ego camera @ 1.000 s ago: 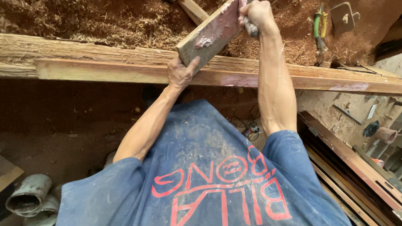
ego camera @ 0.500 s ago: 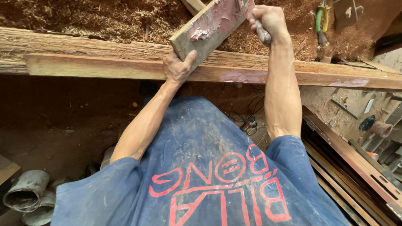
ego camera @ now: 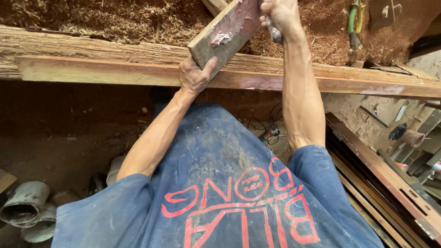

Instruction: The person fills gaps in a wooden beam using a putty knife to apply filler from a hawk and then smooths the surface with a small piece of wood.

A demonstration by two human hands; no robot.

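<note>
A short wooden board [ego camera: 229,28] with worn pink paint leans tilted over the edge of a long workbench beam [ego camera: 106,69]. My left hand [ego camera: 195,75] grips the board's lower end, thumb over its face. Higher up, my right hand [ego camera: 279,13] is closed around a grey tool handle [ego camera: 274,33] pressed against the board's upper right edge; the tool's head is hidden behind the board. Both forearms reach up from my blue shirt.
Sawdust and shavings [ego camera: 94,16] cover the bench top. Green-handled pliers [ego camera: 355,21] and a flat metal piece [ego camera: 382,8] lie at the back right. Grey pipe fittings [ego camera: 25,204] sit on the floor at left; timber frames [ego camera: 393,181] and tools at right.
The view has shifted a little. My right hand with the tool has moved slightly up along the board's edge, and the board sits somewhat steeper. My left hand keeps its grip.
</note>
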